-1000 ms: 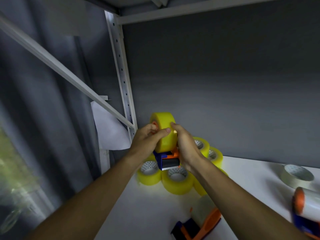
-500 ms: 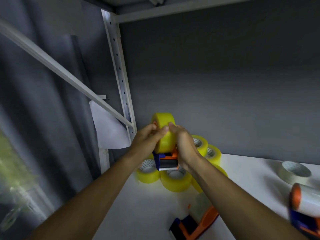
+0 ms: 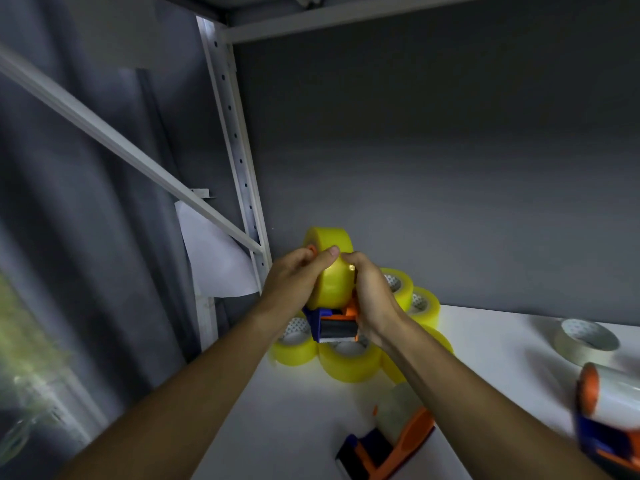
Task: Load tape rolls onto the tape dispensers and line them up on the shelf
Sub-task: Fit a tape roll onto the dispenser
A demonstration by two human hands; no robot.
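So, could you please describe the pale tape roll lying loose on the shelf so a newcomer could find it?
Look along the white shelf to its far right, by the grey back wall. The whitish roll lies flat there alone, unlike the yellow rolls clustered at the left.

A: What sits behind the shelving?

B: A flat dark grey back wall (image 3: 433, 168) fills the upper right. At the left, dark grey pleated curtain fabric (image 3: 69, 220) hangs in long folds.

A: And that pale patch by the post?

B: A white sheet of paper (image 3: 211, 265), lower edge curling, hanging just beside the upright and against the curtain.

A: Bottom left corner?

B: A blurred, crinkled clear plastic wrap with a greenish tint (image 3: 24, 368), too soft to tell what it covers.
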